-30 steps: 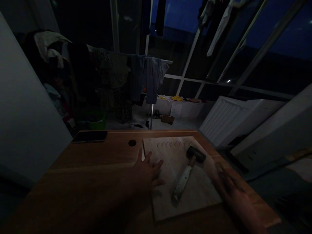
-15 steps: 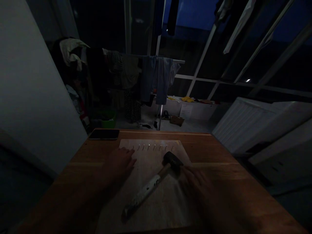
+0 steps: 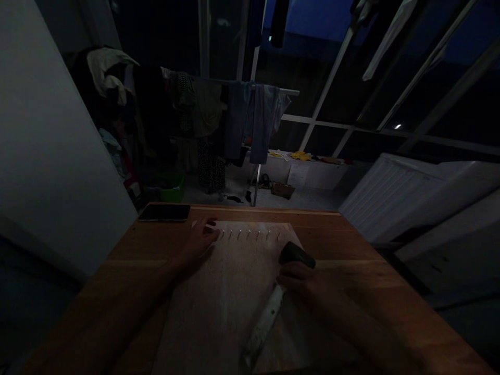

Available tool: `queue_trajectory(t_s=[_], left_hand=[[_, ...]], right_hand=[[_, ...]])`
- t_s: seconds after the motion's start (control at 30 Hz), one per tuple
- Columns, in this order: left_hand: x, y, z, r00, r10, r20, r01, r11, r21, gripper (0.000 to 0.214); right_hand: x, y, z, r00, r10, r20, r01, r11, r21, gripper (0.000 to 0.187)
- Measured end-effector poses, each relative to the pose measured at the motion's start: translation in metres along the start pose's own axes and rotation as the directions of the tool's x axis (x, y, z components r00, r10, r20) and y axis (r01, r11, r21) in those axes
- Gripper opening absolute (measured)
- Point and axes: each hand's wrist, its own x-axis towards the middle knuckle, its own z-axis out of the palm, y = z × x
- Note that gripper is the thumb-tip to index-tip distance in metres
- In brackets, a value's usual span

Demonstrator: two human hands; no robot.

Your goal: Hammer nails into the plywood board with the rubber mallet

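Note:
My right hand (image 3: 297, 277) is wrapped round the handle of a hammer (image 3: 265, 317) just below its dark head (image 3: 297, 254). The pale, dark-spotted grip slants down toward me over a wooden board (image 3: 219, 307). Along the board's far edge stands a row of several thin nails (image 3: 249, 234). My left hand (image 3: 203, 237) is at the left end of this row, with thumb and fingers apart. Its fingers hide the spot of the leftmost nail, and whether they touch that nail I cannot tell.
A dark phone (image 3: 164, 212) lies at the far left corner of the wooden table (image 3: 336, 234). Beyond the table are a rack with hanging clothes (image 3: 238, 120), a green basket (image 3: 174, 190) and windows. A white ribbed panel (image 3: 390, 198) stands at the right. The room is dim.
My right hand has closed round the hammer near its head, and the hammer has shifted right and turned more upright in view. My left hand has moved forward to the leftmost nail.

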Motion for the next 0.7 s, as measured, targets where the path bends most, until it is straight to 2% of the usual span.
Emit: queue_trajectory(t_s=[0.07,0.13,0.2,0.27,0.33,0.4,0.47,0.57,0.63,0.7], left_hand=[[0.005,0.002,-0.001,0.999,-0.047,-0.001,0.047,0.994,-0.102,0.047],[0.011,0.006,-0.003,0.995,-0.100,-0.005,0.097,0.973,-0.211,0.049],[0.016,0.013,-0.006,0.988,-0.150,0.016,0.149,0.946,-0.288,0.047],[0.016,0.022,-0.009,0.977,-0.190,0.095,0.211,0.924,-0.319,0.043],[0.011,0.029,-0.009,0.951,-0.233,0.203,0.285,0.914,-0.289,0.040],[0.005,0.032,-0.006,0.932,-0.240,0.271,0.309,0.918,-0.250,0.036],[0.001,0.031,-0.002,0.927,-0.200,0.317,0.277,0.935,-0.220,0.031],[0.006,0.026,0.002,0.934,-0.168,0.314,0.240,0.949,-0.205,0.028],[0.015,0.023,0.003,0.952,-0.183,0.244,0.241,0.942,-0.232,0.028],[0.023,0.022,0.004,0.965,-0.163,0.206,0.208,0.952,-0.224,0.030]], right_hand=[[-0.001,0.003,-0.016,0.998,0.066,-0.017,-0.063,0.988,0.141,0.037],[0.008,0.011,-0.029,0.983,0.136,-0.120,-0.102,0.961,0.256,0.034],[0.026,0.027,-0.036,0.943,0.230,-0.242,-0.131,0.921,0.367,0.034],[0.050,0.048,-0.037,0.883,0.376,-0.282,-0.186,0.830,0.526,0.039],[0.073,0.067,-0.033,0.831,0.516,-0.207,-0.227,0.655,0.720,0.044],[0.091,0.079,-0.027,0.835,0.546,-0.065,-0.245,0.475,0.845,0.046],[0.100,0.085,-0.021,0.859,0.509,0.061,-0.278,0.363,0.889,0.048],[0.105,0.090,-0.016,0.868,0.478,0.132,-0.310,0.315,0.897,0.050],[0.106,0.095,-0.015,0.850,0.523,0.072,-0.274,0.320,0.907,0.050],[0.108,0.099,-0.015,0.814,0.579,-0.042,-0.215,0.369,0.904,0.048]])
